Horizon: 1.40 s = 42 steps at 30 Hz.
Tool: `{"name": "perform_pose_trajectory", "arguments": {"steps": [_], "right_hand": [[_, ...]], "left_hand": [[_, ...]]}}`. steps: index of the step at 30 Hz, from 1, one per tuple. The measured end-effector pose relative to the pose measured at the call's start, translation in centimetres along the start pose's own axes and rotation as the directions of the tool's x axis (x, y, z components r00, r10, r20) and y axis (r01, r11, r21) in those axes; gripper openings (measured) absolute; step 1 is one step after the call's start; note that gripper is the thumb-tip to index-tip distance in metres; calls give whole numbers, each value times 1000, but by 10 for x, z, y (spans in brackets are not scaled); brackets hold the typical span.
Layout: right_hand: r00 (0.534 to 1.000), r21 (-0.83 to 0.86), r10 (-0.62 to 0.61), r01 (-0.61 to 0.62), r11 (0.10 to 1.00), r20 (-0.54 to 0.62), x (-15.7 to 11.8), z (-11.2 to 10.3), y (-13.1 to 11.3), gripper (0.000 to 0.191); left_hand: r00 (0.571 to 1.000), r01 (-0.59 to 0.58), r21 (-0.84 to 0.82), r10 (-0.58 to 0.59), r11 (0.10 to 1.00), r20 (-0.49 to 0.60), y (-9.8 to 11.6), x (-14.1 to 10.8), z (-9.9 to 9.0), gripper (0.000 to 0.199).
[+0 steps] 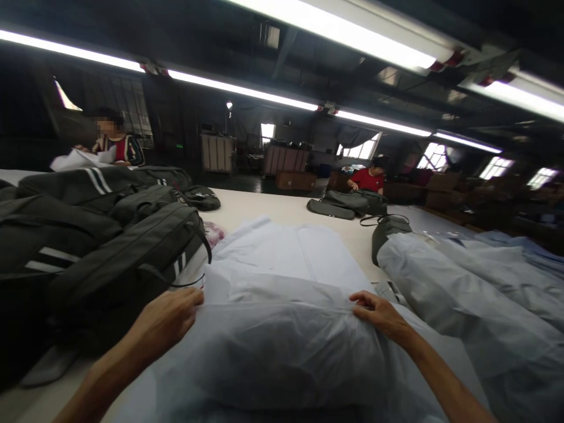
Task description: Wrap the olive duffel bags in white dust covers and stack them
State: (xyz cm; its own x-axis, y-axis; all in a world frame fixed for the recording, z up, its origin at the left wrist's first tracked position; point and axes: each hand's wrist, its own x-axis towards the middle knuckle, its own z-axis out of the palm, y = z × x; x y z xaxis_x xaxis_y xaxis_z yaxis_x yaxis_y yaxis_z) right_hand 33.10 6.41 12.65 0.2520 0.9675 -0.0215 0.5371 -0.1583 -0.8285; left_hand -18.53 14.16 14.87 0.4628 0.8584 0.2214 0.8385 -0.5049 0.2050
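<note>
Directly in front of me lies a translucent white plastic bag [282, 346], with a dark bulky item showing dimly through it. My left hand [174, 314] is closed, its fingertips at the left end of the plastic bag's upper edge. On the opposite side, my right hand [376, 314] pinches that edge between thumb and fingers. Flat white sheeting [286, 252] spreads beyond the edge. Left of my left hand sits a dark duffel bag [132, 264] with white stripes and a loose strap.
More dark bags [48, 235] crowd the left side. Several plastic-wrapped bundles [467, 294] fill the right. Farther along the pale table [255, 205] lie flat dark bags [337, 205]. Two people work beyond, one in a red shirt [368, 180]. Tube lights [247, 91] hang overhead.
</note>
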Motion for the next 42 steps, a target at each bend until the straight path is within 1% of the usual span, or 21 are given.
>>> {"name": "perform_pose_trajectory", "arguments": {"steps": [3, 6, 8, 10, 12, 14, 15, 16, 17, 19, 20, 22, 25, 28, 29, 31, 33, 35, 37, 40, 42], "right_hand": [[1000, -2, 11, -11, 1000, -7, 1, -1, -1, 32], [1000, -28, 6, -6, 1000, -1, 3, 0, 0, 30], [1000, -43, -6, 7, 999, 14, 3, 0, 0, 28], [999, -61, -19, 21, 998, 38, 3, 0, -2, 27], [997, -73, -21, 26, 997, 69, 4, 0, -4, 27], [996, -79, -14, 21, 997, 88, 6, -1, -5, 27], [996, -83, -11, 18, 996, 90, 7, -1, -6, 28], [996, -90, -9, 17, 996, 89, 8, -1, -5, 28], [996, -99, -9, 18, 995, 88, 9, 0, -5, 28], [996, -119, -15, 26, 993, 88, 11, 2, -4, 27], [996, -125, -23, 34, 992, 90, 13, 3, -3, 26], [995, -134, -43, 54, 989, 84, 15, 6, -5, 24], [996, -142, -79, 82, 986, 26, 15, -3, -11, 25], [976, -148, -115, 88, 985, -184, -3, -41, -9, 37], [946, -154, -114, 70, 986, -305, -16, -60, -2, 41], [844, -131, -62, -10, 991, -533, -50, -96, 23, 51], [776, 9, 93, -112, 994, -624, -90, -121, 60, 68], [768, 241, 299, -192, 951, -567, -126, -127, 98, 82], [801, 441, 417, -216, 871, -430, -149, -114, 127, 83], [886, 616, 388, -159, 771, -256, -155, -79, 143, 63], [902, 675, 354, -102, 730, -246, -147, -63, 139, 47]], "left_hand": [[995, 101, -6, -101, 995, -12, -1, 3, -10, 24], [972, 233, 5, -233, 972, 12, -10, 10, -9, 26], [957, 282, 134, -269, 950, -106, -14, 12, -5, 27], [923, 292, 234, -208, 928, -325, -4, 14, -1, 32], [830, 187, 178, -58, 966, -555, 28, 16, 6, 34], [715, -124, 34, 113, 992, -690, 83, 18, 18, 25], [710, -349, -38, 238, 936, -663, 117, 20, 27, 20], [720, -525, -87, 387, 847, -576, 152, 24, 38, 20], [704, -643, -129, 516, 755, -488, 186, 29, 51, 20], [638, -759, -162, 672, 630, -376, 242, 45, 81, 28], [635, -767, -155, 704, 622, -316, 262, 55, 97, 41], [679, -732, -134, 700, 668, -219, 282, 76, 128, 57], [711, -703, -115, 690, 702, -135, 279, 98, 158, 63], [686, -726, -80, 712, 683, -146, 268, 104, 168, 60], [678, -732, -64, 718, 678, -156, 266, 104, 169, 58], [665, -741, -34, 725, 671, -181, 265, 104, 171, 55], [652, -746, -10, 728, 665, -211, 264, 105, 174, 55], [634, -755, 16, 736, 656, -237, 263, 107, 178, 57], [615, -764, 43, 746, 644, -253, 260, 110, 182, 57], [596, -773, 77, 762, 630, -255, 256, 112, 183, 59], [585, -777, 100, 771, 622, -251, 254, 112, 181, 60]]}}
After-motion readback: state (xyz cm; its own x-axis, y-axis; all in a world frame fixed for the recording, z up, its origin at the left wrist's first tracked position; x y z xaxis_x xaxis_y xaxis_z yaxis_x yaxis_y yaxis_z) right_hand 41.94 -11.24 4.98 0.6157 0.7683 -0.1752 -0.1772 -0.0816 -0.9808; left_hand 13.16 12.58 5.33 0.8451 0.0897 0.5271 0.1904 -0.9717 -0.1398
